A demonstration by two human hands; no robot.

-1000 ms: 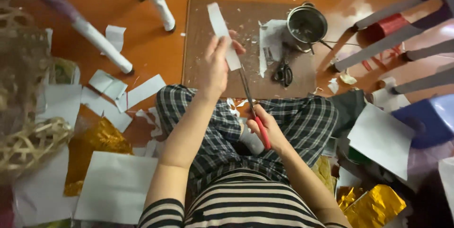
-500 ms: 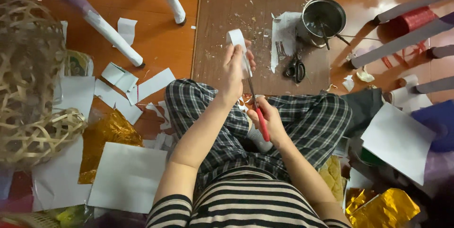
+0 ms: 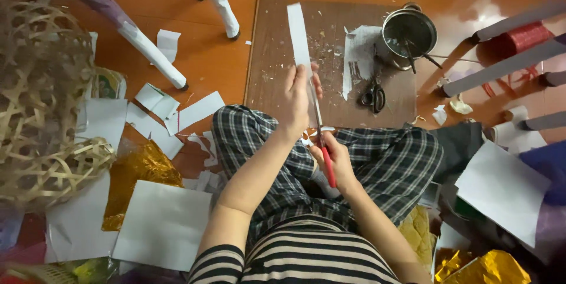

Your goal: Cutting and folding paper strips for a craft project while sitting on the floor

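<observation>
My left hand (image 3: 298,98) pinches a long white paper strip (image 3: 298,33) that stands up over the brown board (image 3: 277,54). My right hand (image 3: 335,157) grips red-handled scissors (image 3: 322,142), whose blades run up along the strip's lower edge beside my left fingers. Both hands are above my lap in checked trousers. Small white offcuts lie between my knees.
On the board lie black scissors (image 3: 373,95), a torn white sheet (image 3: 358,57) and a metal pot (image 3: 409,29). A woven bamboo frame (image 3: 41,101) stands at the left, paper-wrapped legs (image 3: 150,51) beyond it. White sheets (image 3: 162,225) and gold foil (image 3: 138,172) litter the floor.
The strip in my left hand now stands out longer and upright. My view has tipped slightly; both hands stay together over my lap with the scissors at the strip.
</observation>
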